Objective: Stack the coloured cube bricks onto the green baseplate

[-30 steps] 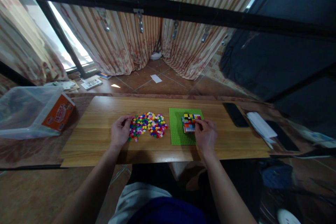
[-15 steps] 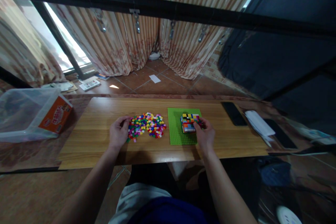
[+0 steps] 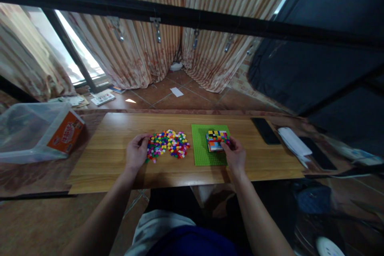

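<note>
A loose pile of small multicoloured toy bricks (image 3: 168,144) lies left of the middle of the wooden table. My left hand (image 3: 138,153) rests at the pile's left edge with thumb and fingertips drawn together; anything between them is too small to make out. On a green studded baseplate (image 3: 199,156) stands a boxy build of coloured bricks (image 3: 215,139), with yellow, white, blue and orange parts. My right hand (image 3: 235,154) is closed on the right side of this brick build, its thumb on the near face and the other fingers partly hidden behind.
A dark phone (image 3: 265,131) lies on the table (image 3: 99,160) right of the baseplate. Beyond it are a white object (image 3: 294,142) and another dark slab (image 3: 318,153). A clear plastic bin (image 3: 33,132) with an orange label stands left. A black bar (image 3: 186,16) crosses above.
The camera view has shifted slightly. Both hands stay in nearly the same places, the left by the pile and the right at the brick build.
</note>
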A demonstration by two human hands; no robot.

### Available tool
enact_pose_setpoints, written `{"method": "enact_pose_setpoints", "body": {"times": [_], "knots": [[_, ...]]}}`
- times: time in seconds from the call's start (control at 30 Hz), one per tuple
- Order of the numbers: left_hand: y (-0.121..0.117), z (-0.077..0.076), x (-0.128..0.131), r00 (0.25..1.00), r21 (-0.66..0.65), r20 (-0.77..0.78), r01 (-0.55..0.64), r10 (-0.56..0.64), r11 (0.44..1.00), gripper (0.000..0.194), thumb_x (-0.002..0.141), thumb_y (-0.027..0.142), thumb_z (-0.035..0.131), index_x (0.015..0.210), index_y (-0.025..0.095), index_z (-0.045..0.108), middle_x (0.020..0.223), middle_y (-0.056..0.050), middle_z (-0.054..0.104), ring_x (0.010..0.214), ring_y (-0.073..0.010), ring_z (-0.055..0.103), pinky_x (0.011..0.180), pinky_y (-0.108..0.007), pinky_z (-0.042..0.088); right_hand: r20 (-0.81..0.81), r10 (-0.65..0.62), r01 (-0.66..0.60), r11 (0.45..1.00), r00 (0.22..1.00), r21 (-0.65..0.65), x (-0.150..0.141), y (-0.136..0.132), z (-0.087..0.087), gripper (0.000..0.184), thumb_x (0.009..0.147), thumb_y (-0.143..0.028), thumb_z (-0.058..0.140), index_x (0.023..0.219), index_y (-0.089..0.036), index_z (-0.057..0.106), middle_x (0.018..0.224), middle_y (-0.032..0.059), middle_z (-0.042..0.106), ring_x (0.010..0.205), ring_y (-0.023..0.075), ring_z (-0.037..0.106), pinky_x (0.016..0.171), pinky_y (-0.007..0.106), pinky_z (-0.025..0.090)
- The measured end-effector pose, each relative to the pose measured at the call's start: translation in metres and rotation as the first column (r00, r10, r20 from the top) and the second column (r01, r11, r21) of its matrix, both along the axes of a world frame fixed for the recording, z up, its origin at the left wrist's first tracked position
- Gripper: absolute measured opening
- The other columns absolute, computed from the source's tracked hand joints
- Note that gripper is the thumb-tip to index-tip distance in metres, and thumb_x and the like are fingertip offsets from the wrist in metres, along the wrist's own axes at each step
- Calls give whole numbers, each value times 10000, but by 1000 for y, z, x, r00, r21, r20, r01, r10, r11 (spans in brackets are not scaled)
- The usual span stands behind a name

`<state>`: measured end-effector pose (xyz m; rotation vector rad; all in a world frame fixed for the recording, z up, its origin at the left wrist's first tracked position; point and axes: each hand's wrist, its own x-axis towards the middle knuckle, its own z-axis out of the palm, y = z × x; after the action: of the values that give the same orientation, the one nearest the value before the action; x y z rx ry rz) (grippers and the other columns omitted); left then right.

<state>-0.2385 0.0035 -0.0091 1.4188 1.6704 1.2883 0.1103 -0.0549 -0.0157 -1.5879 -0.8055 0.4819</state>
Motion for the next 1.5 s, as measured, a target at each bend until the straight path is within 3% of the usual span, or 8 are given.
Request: {"method": "enact_pose_setpoints", "body": {"times": [0.2,0.3,0.43,0.57,0.73,1.17,1.5], "knots": [[0,-2,-1,1000,16,6,-5,5,1000,278,802,338,556,924,165,737,937,-65,757,871,-202,684,820,-300,536,205,-118,119,993,972,11,-10,-30,4,494,794,-476,634,1151,-135,653,1064,149,678,882,212,632,774,369,512],[-1,-1,1,1000,24,1,-9,9,1000,273,805,337,552,908,164,736,930,-64,757,866,-200,683,822,-302,536,320,-89,83,996,943,32,-26,-42,14,410,838,-449,600,1114,-155,673,1063,132,671,912,223,620,795,388,510],[-2,0,2,1000,28,7,2,-2,1000,283,819,337,541,917,152,732,929,-71,754,860,-195,680,816,-299,532,416,100,-131,990,904,44,-57,-53,23,260,890,-374,569,1014,-189,702,1032,101,682,963,224,621,879,412,502],[-2,-2,3,1000,25,15,-2,2,1000,278,827,340,540,905,151,727,909,-68,749,856,-192,675,801,-291,528,451,347,-366,929,822,-47,-88,-59,20,206,921,-323,537,972,-228,713,1003,74,689,980,215,629,905,400,503],[-1,-4,2,1000,19,30,0,0,1000,279,822,337,544,914,148,728,925,-69,749,859,-191,675,801,-288,530,506,486,-481,864,713,-152,-116,-55,13,219,935,-292,516,998,-249,722,1011,67,675,973,217,612,880,380,494],[0,-8,0,999,22,35,-6,5,1000,268,824,343,554,917,158,725,930,-64,746,880,-192,674,830,-294,527,694,524,-424,842,493,-334,-147,-19,9,104,891,-239,588,899,-253,691,966,65,631,950,256,526,820,390,395],[0,-5,1,1000,32,14,-7,6,999,266,822,334,552,905,155,730,904,-58,748,861,-191,675,806,-285,526,719,549,-419,824,425,-381,-148,-14,15,98,913,-206,575,865,-225,659,1010,61,651,963,248,509,804,377,360]]}}
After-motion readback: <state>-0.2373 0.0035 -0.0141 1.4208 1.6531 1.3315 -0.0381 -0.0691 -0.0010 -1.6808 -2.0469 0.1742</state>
